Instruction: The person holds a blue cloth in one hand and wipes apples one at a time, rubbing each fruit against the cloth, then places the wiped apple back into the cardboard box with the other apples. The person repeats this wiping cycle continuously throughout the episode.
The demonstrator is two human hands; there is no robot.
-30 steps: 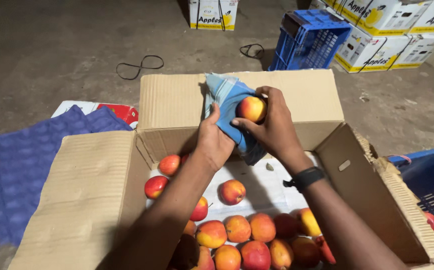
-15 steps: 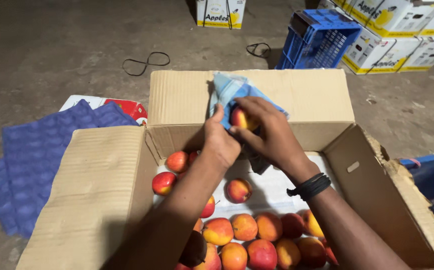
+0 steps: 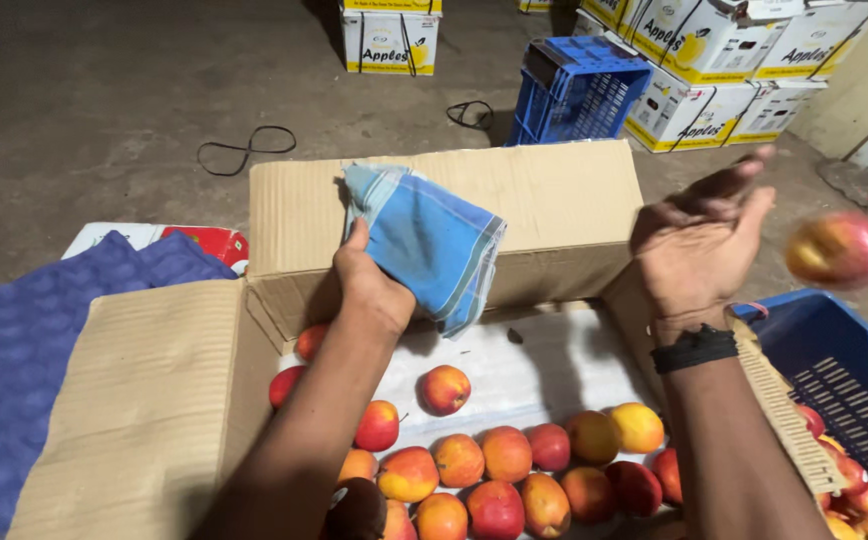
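Observation:
My left hand (image 3: 372, 285) holds a blue checked cloth (image 3: 424, 242) above the far side of an open cardboard box (image 3: 554, 205). My right hand (image 3: 699, 245) is off to the right, palm up and fingers apart, holding nothing. A red-yellow apple (image 3: 840, 249) is in the air just right of it, blurred, above a blue plastic crate (image 3: 834, 360). Several red and yellow apples (image 3: 499, 470) lie on white padding in the box. A black band sits on my right wrist.
Blue moulded fruit trays (image 3: 34, 330) lie on the floor at left. At the back stand white and yellow cartons (image 3: 391, 38), another blue crate (image 3: 579, 90) and a black strap loop (image 3: 249, 148). The right crate holds several apples (image 3: 849, 490).
Both hands were together rubbing an apple with the cloth. Now my right hand has swung right and opened, and the apple has left it and flies toward the blue crate.

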